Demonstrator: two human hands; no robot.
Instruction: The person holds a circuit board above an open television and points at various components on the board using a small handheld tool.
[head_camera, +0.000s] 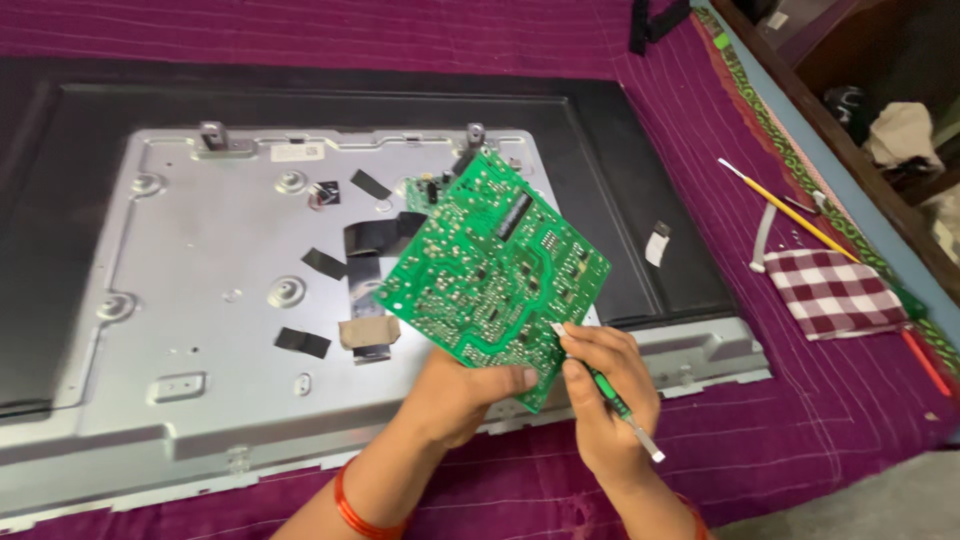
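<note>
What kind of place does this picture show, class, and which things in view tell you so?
Probably a home repair spot: an opened flat-screen panel with a bare metal back lies on a purple quilted cloth, the left hand holds a green circuit board, and the right hand holds a small green-handled tool.

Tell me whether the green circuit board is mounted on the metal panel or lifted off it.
Lifted off: the left hand holds the green circuit board tilted above the metal panel, solder side up.

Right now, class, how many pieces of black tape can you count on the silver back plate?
4 show: one near the top, one mid-plate, one lower left, one large beside the circuit board, which may hide more.
</note>
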